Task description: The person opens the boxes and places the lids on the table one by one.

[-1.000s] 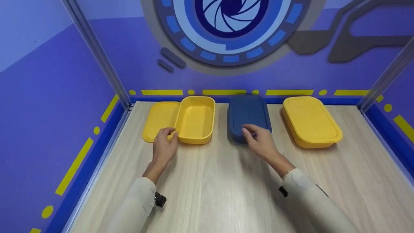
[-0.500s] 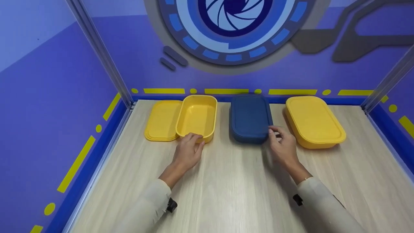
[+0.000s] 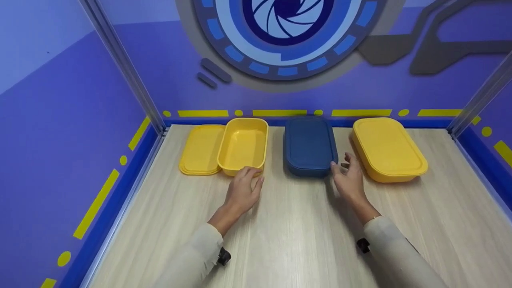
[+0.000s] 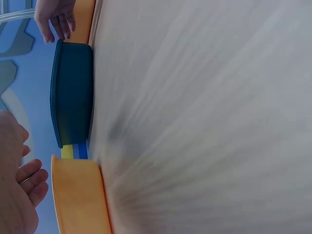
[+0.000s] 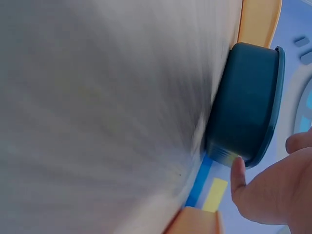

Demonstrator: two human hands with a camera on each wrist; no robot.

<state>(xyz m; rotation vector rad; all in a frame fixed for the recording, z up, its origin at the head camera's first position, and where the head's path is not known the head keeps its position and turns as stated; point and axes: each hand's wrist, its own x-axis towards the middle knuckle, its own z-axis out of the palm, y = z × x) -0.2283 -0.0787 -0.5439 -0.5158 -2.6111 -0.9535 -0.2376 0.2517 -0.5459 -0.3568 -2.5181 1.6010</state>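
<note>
A yellow lunch box (image 3: 244, 148) stands without its lid at the back left; its yellow lid (image 3: 200, 150) lies flat along its left side. My left hand (image 3: 244, 190) hovers at the front rim of this box, fingers loosely bent and holding nothing. A navy blue lunch box (image 3: 311, 144) with its lid on sits in the middle. At its front right corner is my right hand (image 3: 350, 180), thumb near the blue wall and the other fingers spread toward the gap on the right. In the right wrist view, the thumb (image 5: 238, 173) overlaps the lower blue edge.
A second yellow lunch box (image 3: 390, 148), lidded and slightly angled, stands right of the blue one. The containers line up near the blue and purple back wall (image 3: 288, 98). Purple panels with metal posts (image 3: 124, 68) border the wooden table (image 3: 276, 240) on both sides.
My left hand has moved right, from the loose lid to the open box's front. My right hand has shifted from over the blue box to its right side, and its fingers have spread.
</note>
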